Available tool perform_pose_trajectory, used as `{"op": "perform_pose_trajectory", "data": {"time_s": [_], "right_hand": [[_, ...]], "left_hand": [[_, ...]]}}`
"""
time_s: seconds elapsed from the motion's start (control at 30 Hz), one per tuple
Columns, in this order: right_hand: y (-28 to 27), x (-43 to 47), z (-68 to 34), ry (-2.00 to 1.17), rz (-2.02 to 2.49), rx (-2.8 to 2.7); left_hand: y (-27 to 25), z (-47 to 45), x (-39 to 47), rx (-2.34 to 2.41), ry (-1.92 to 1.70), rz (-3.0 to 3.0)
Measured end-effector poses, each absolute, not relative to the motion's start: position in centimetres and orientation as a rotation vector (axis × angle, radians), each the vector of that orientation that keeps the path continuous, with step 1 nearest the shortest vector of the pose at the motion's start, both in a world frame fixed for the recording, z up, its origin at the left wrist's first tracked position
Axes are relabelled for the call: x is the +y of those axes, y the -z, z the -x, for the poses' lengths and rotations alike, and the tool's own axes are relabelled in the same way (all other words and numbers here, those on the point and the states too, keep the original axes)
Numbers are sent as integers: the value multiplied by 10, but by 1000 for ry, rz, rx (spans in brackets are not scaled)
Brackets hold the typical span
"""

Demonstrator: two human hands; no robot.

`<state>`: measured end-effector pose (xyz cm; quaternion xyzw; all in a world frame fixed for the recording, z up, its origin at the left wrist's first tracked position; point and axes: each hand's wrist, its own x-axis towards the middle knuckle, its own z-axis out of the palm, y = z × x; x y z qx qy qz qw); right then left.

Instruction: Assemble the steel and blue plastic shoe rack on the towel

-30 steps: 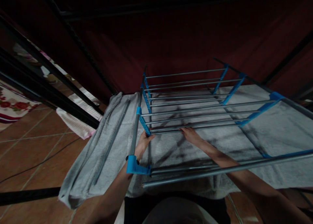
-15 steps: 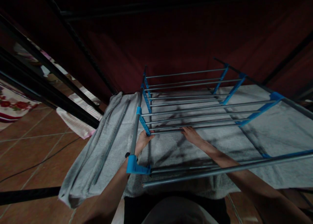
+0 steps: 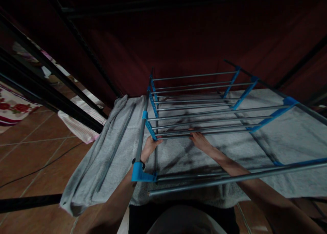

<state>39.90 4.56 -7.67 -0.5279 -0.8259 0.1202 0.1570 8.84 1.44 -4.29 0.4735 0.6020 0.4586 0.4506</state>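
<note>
A rack of grey metal tubes (image 3: 194, 116) with blue plastic side brackets lies on a light grey blanket (image 3: 258, 148). My left hand (image 3: 150, 146) is closed around the lower end of a blue bracket (image 3: 150, 129), where a crossbar meets it; the fingers are partly hidden. Farther right, my right hand (image 3: 200, 141) has its fingers curled over the nearest crossbar (image 3: 176, 137). In front of both hands is a blue corner piece (image 3: 139, 172) on the left upright. A loose-ended metal tube (image 3: 194, 187) crosses above my right forearm.
A separate grey tube (image 3: 116, 148) lies on the blanket at left. Black metal bars (image 3: 76, 109) stand along the left side, and a dark red cloth (image 3: 178, 39) hangs behind the rack. A thin cable (image 3: 46, 165) runs over the tiled floor (image 3: 30, 152).
</note>
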Motion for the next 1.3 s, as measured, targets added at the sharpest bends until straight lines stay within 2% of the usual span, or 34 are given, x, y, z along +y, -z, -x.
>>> {"op": "perform_pose_trajectory", "data": {"time_s": [0.67,1.3], "right_hand": [[83,52,-402,-541,1440,-2305],[70,35,-434,-407,1332,-2455]], "left_hand": [[58,-88,17,1490,-1141,-1197],[61,-86,19,1406,-1175,-1216]]}}
